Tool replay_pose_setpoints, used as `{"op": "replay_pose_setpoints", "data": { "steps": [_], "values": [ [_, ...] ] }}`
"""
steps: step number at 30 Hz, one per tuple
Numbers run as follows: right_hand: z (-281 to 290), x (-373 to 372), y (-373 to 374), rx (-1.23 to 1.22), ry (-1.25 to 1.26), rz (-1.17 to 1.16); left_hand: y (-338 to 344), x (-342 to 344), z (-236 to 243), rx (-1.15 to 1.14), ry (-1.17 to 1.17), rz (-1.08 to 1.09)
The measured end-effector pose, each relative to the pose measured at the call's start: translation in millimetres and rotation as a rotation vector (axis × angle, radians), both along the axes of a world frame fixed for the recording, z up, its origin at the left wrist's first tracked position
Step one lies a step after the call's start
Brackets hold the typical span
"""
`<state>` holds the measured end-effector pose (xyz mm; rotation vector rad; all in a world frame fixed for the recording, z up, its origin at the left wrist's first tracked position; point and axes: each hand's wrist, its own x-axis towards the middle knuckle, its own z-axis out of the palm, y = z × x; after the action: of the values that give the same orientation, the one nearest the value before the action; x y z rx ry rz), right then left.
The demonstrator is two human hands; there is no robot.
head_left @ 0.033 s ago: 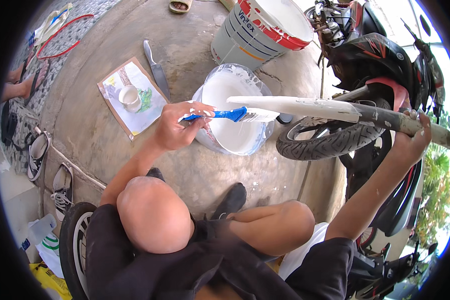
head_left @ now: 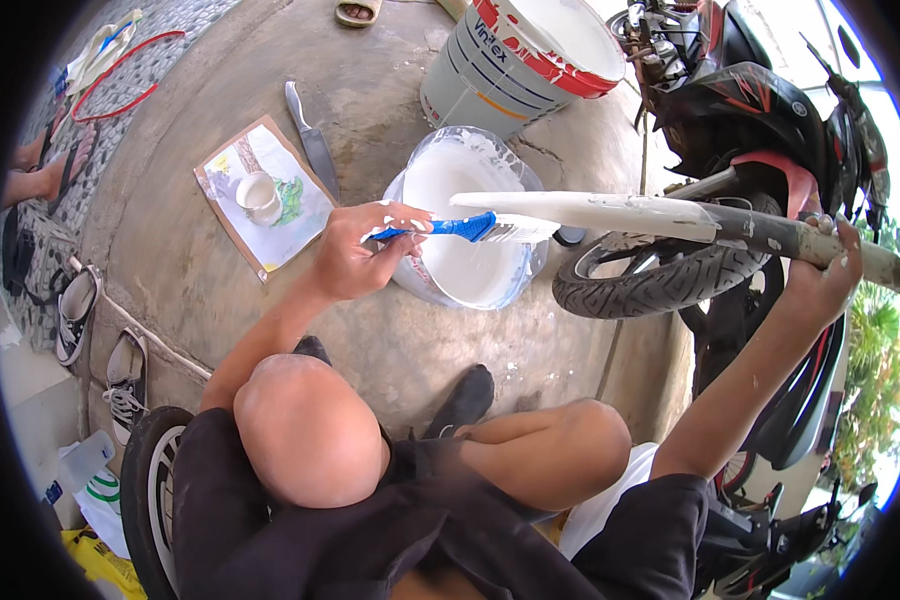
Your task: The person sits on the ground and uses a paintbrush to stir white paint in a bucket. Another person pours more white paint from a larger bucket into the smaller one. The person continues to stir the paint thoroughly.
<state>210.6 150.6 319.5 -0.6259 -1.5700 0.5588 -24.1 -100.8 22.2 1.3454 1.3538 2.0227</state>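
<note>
My left hand (head_left: 355,255) is closed around the blue handle of a paintbrush (head_left: 462,228), its fingers spotted with white paint. The brush's bristles, coated white, lie just below a long pole (head_left: 610,211); whether they touch it I cannot tell. White covers the pole's left part, while its right part is dark and then greyish. At the far right, my right hand (head_left: 823,270) grips the pole. Beneath the brush and the pole's tip stands an open tub (head_left: 405,187) of white paint, with paint smeared on its rim.
Behind the tub stands a large grey paint bucket (head_left: 475,70) with a red rim. A knife (head_left: 315,140) lies beside a painted sheet (head_left: 295,240) bearing a small cup (head_left: 260,197). Motorcycles (head_left: 750,120) occupy the right side; sneakers (head_left: 125,380) and a wheel (head_left: 150,490) are at left.
</note>
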Motion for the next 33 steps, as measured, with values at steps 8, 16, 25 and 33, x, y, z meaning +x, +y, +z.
{"op": "replay_pose_setpoints", "data": {
  "steps": [8, 16, 25, 33],
  "values": [
    [6.6, 2.4, -2.5, 0.145, -0.199, -0.068, 19.2, -0.1, -23.2, -0.129, -0.030, 0.076],
    [24.1, 31.5, 15.1, -0.041, -0.041, 0.197, 22.0, -5.2, -36.5, -0.245, -0.005, 0.141],
    [31.0, 54.8, 32.7, -0.046, -0.022, 0.413, 25.3, -8.3, -44.9, -0.379, 0.039, 0.166],
    [42.6, 68.9, 38.4, 0.091, -0.106, 0.257, 34.6, -11.6, -51.3, -0.444, 0.122, 0.188]
  ]
}}
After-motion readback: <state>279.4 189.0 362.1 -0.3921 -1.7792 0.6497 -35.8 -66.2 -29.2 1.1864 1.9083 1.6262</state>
